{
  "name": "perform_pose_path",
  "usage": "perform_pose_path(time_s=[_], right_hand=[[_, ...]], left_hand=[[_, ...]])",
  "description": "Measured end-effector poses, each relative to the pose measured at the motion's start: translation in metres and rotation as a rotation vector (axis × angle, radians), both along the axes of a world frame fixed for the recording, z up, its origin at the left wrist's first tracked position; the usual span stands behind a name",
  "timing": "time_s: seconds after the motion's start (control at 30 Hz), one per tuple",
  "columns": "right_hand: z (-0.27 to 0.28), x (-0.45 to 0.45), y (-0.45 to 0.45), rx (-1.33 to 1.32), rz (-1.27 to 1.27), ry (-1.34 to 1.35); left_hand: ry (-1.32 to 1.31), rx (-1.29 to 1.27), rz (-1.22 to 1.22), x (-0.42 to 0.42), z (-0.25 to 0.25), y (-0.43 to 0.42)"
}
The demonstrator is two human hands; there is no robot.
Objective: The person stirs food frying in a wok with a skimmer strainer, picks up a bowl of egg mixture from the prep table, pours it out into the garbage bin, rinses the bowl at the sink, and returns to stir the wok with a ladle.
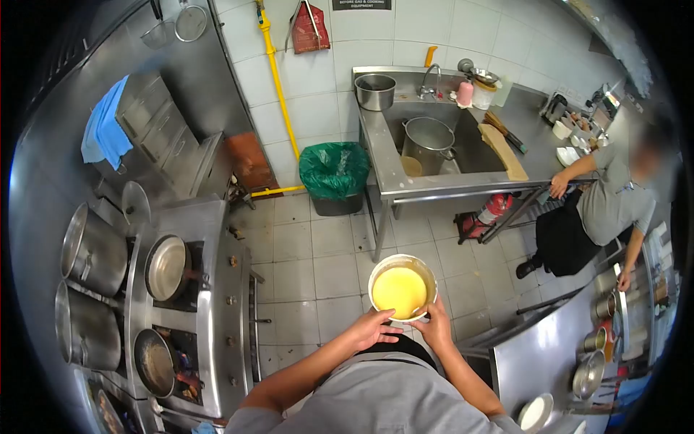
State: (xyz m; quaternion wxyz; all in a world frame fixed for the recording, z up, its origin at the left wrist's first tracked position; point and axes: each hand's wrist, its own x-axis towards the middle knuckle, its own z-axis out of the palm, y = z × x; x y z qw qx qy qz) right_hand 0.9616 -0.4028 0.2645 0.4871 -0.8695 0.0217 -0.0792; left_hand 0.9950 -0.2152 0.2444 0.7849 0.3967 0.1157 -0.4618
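A round white tub (401, 262) with a yellow liquid (399, 292) in it is held in front of my body, above the tiled floor. My right hand (435, 327) grips its near right side, thumb and fingers against the wall. At the near left side is my left hand (372, 330), thumb at the rim and other fingers partly spread below it. The underside of the tub is hidden, so how far the left fingers reach beneath it cannot be seen.
Left stands a stove (217, 289) with a pan (168, 267), a frying pan (155, 362) and large pots. A bin (335, 170) and a sink (463, 173) holding a pot (429, 136) are ahead. A co-worker (614, 199) stands right, near a steel table (535, 347).
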Motion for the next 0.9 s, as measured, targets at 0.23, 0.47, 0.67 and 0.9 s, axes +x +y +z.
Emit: perform_pose_path(time_s=[0.23, 0.47, 0.67, 0.9], right_hand=[[0.018, 0.153, -0.003, -0.097, 0.220, -0.091], [0.055, 0.283, 0.013, -0.162, 0.385, -0.171], [0.047, 0.330, -0.051, 0.244, 0.349, 0.159], [0.002, 0.313, -0.176, 0.483, -0.293, 0.249]], left_hand=[[0.057, -0.152, 0.323, 0.126, 0.018, -0.009], [0.002, -0.117, 0.572, 0.254, 0.028, 0.019], [-0.186, 0.134, 0.748, 0.389, 0.031, 0.060], [-0.445, 0.392, 0.811, 0.560, 0.030, 0.097]])
